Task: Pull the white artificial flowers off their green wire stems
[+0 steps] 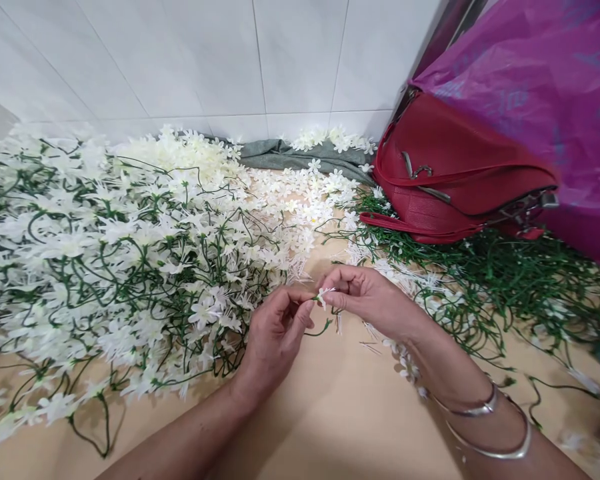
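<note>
Near the middle of the head view, my left hand [276, 330] pinches a thin green artificial stem [321, 331], whose loose end curls out below the fingers. A small white artificial flower [322, 298] sits at the stem's tip, between my two hands. My right hand [373, 299] has thumb and fingers closed at the flower's right side. Its fingertips partly hide what they grip. Close to my left hand lies a large heap of white flowers on green stems [145, 260]. Loose white petal pieces [305, 197] are spread beyond both hands.
Bare green stems [525, 280] are piled at the right, partly under a red leather bag [445, 167]. Behind it stands a purple plastic bag [535, 87]. A grey-green cloth [290, 157] lies along the white tiled wall [220, 60]. The tabletop [325, 420] is light tan.
</note>
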Tool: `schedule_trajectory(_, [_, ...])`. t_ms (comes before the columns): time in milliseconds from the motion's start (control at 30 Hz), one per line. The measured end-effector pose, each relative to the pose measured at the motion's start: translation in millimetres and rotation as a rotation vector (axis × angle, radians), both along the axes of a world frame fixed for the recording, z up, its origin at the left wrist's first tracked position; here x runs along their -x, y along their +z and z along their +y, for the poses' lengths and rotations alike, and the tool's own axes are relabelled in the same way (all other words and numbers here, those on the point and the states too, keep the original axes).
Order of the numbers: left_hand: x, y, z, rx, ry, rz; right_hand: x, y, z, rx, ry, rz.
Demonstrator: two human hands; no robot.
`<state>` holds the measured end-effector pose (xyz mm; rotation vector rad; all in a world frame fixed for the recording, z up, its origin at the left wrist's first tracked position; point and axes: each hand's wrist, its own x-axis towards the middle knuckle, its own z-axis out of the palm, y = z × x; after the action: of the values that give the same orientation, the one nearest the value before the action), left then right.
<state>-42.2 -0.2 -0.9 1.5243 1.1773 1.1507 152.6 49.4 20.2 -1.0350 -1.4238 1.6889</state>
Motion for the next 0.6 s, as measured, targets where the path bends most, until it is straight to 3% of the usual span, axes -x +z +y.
schedule_trajectory(600, [-0.1, 0.7, 0.0, 0.044, -0.014, -0.010, 8.0, 0.2, -3.7, 0.025, 0.021, -0.019])
